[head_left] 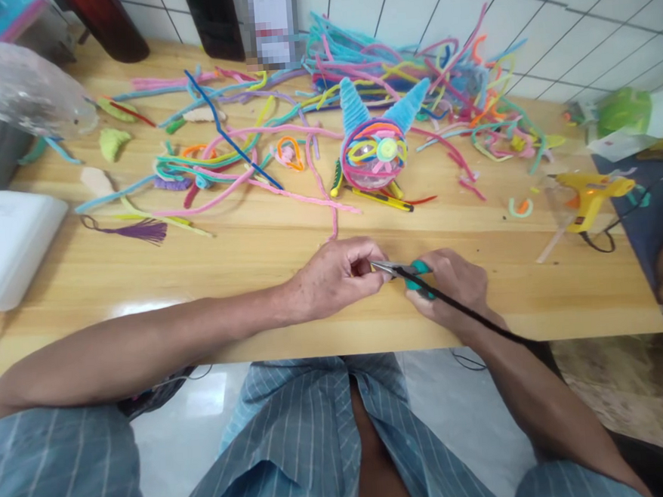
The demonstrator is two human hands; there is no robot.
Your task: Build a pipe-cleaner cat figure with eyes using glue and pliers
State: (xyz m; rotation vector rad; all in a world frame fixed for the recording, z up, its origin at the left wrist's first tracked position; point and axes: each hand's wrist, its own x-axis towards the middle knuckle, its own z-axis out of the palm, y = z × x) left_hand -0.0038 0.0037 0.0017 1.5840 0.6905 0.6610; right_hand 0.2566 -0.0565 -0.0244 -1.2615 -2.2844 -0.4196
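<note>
My left hand [336, 277] is pinched shut near the front edge of the wooden table [263, 246], its fingertips at the metal tip of a small pair of teal-handled pliers [409, 272]. My right hand [453, 285] is closed round the pliers' handles. A black pipe cleaner [466, 311] runs from the pliers back over my right wrist. What my left fingers pinch is too small to make out. Behind the hands stands a pipe-cleaner ball figure [373, 151] with two blue ears.
Loose coloured pipe cleaners [234, 157] are strewn over the table's middle and back. A yellow glue gun [592, 196] lies at the right, a white box [7, 245] at the left, a purple tassel [137, 232] near it, and a yellow cutter [382, 199] beside the figure.
</note>
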